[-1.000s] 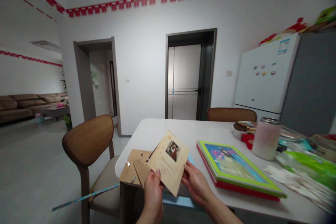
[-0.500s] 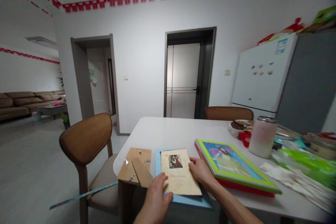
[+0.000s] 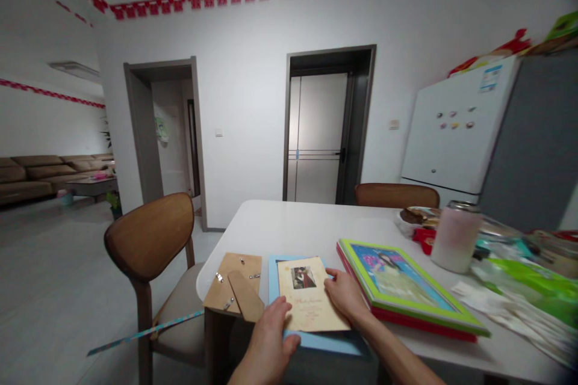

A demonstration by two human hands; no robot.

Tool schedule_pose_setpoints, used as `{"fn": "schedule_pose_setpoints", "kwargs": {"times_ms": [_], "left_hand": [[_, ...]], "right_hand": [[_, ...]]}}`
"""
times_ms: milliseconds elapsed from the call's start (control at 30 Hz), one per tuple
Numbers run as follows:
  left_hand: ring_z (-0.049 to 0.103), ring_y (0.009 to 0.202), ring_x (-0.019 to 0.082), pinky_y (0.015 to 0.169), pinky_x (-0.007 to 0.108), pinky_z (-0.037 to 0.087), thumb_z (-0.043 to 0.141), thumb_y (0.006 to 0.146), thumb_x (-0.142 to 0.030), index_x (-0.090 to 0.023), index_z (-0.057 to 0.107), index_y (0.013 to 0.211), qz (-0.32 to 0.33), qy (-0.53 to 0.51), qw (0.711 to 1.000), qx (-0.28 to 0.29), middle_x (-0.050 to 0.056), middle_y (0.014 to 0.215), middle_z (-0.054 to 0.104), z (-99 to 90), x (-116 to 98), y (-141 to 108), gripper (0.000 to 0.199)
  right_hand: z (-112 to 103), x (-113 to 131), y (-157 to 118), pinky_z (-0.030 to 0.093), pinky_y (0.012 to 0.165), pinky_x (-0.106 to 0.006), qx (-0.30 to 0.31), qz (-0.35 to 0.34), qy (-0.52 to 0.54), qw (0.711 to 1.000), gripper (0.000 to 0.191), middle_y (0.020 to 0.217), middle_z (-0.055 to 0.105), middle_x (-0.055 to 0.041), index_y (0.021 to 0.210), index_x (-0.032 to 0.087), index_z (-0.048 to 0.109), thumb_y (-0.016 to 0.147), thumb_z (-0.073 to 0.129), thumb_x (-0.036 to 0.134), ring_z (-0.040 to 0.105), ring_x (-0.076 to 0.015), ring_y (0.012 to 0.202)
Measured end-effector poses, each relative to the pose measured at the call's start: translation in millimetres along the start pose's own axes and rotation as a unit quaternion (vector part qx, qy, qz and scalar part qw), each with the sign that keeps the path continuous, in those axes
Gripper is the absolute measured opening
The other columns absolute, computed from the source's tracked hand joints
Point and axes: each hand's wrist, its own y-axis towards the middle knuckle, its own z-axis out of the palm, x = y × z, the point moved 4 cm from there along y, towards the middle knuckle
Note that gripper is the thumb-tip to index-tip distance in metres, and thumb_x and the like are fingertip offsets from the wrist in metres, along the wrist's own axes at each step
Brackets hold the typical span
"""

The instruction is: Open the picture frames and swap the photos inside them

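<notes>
A cream paper insert (image 3: pixel 311 310) with a small printed photo near its top lies over a light blue picture frame (image 3: pixel 325 344) at the table's near edge. My left hand (image 3: pixel 270 337) grips the insert's left side, its fingertips on that edge and the thumb lower, by the blue frame. At the right side, my right hand (image 3: pixel 347 296) holds the opposite edge with its fingers close together. To the left lies a brown backing board (image 3: pixel 226 267) with metal clips and a stand leg (image 3: pixel 245 295). The insert covers most of the frame's inside.
A green picture frame (image 3: pixel 406 280) rests on a red one (image 3: pixel 428 327), right of my hands. Beyond are a pink-white bottle (image 3: pixel 457 237), a green plastic packet (image 3: pixel 533 286) and white cloth (image 3: pixel 515 319). A wooden chair (image 3: pixel 151 237) stands left, a blue patterned strip (image 3: pixel 144 332) across it.
The insert's near edge has shifted slightly up and right over the blue frame. Both hands keep nearly the same places; the whole view has shifted a little.
</notes>
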Motion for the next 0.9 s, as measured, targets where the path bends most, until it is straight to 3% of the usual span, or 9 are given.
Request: {"fn": "schedule_pose_setpoints", "kwargs": {"times_ms": [133, 267, 367, 433, 600, 767, 900], "left_hand": [[0.037, 0.115, 0.021, 0.099, 0.033, 0.027, 0.054, 0.065, -0.018, -0.010, 0.048, 0.111, 0.004, 0.015, 1.000, 0.016, 0.013, 0.125, 0.042, -3.2, -4, 0, 0.047], [0.036, 0.116, 0.020, 0.099, 0.032, 0.026, 0.053, 0.067, -0.018, -0.011, 0.050, 0.108, 0.013, 0.036, 0.999, 0.032, 0.011, 0.122, 0.046, -3.8, -5, 1, 0.041], [0.035, 0.117, 0.019, 0.099, 0.031, 0.026, 0.053, 0.067, -0.018, -0.014, 0.051, 0.106, 0.017, 0.047, 0.998, 0.040, 0.009, 0.119, 0.049, -5.3, -6, 1, 0.039], [0.035, 0.117, 0.018, 0.098, 0.030, 0.027, 0.052, 0.068, -0.019, -0.015, 0.052, 0.103, 0.021, 0.050, 0.998, 0.045, 0.007, 0.116, 0.051, -7.1, -9, 2, 0.036], [0.035, 0.117, 0.018, 0.096, 0.029, 0.028, 0.052, 0.067, -0.022, -0.019, 0.053, 0.101, 0.010, 0.049, 0.997, 0.056, 0.005, 0.113, 0.053, -9.5, -10, 2, 0.033], [0.034, 0.117, 0.018, 0.099, 0.028, 0.024, 0.053, 0.066, -0.022, -0.015, 0.049, 0.108, 0.005, 0.047, 0.997, 0.057, 0.008, 0.122, 0.046, -8.0, -8, 2, 0.042], [0.035, 0.117, 0.018, 0.098, 0.028, 0.025, 0.054, 0.066, -0.021, -0.017, 0.052, 0.101, 0.004, 0.056, 0.997, 0.057, 0.007, 0.121, 0.047, -9.6, -9, 2, 0.035]], "right_hand": [[1, 9, -6, 0.038, 0.070, -0.024, -0.013, -0.035, -0.030, 0.999, 0.037, 0.090, 0.065, -0.0116, 0.098, 0.011, 0.059, 0.069, 0.036, 0.014, 0.057, -0.0183, 0.081], [9, 12, -14, 0.037, 0.071, -0.030, -0.025, -0.082, -0.134, 0.987, 0.029, 0.089, 0.063, -0.0118, 0.093, 0.015, 0.058, 0.074, 0.037, 0.021, 0.054, -0.0220, 0.085], [19, 9, -17, 0.036, 0.073, -0.030, -0.042, -0.108, -0.194, 0.974, 0.028, 0.115, 0.050, -0.0125, 0.095, 0.016, 0.056, 0.075, 0.038, 0.024, 0.047, -0.0235, 0.097], [22, 8, -17, 0.035, 0.075, -0.030, -0.040, -0.120, -0.199, 0.972, 0.033, 0.121, 0.044, -0.0120, 0.103, 0.015, 0.052, 0.074, 0.038, 0.022, 0.044, -0.0227, 0.101], [20, 6, -15, 0.034, 0.073, -0.034, -0.005, -0.122, -0.204, 0.971, 0.035, 0.101, 0.058, -0.0102, 0.109, 0.019, 0.047, 0.077, 0.034, 0.025, 0.046, -0.0245, 0.097], [20, 4, -17, 0.028, 0.085, -0.043, 0.040, -0.134, -0.195, 0.971, 0.042, 0.114, 0.052, -0.0113, 0.118, 0.018, 0.041, 0.078, 0.034, 0.028, 0.036, -0.0284, 0.112], [19, 5, -24, 0.026, 0.088, -0.046, 0.088, -0.142, -0.175, 0.970, 0.042, 0.125, 0.042, -0.0107, 0.119, 0.019, 0.040, 0.079, 0.031, 0.031, 0.026, -0.0291, 0.119]]}}
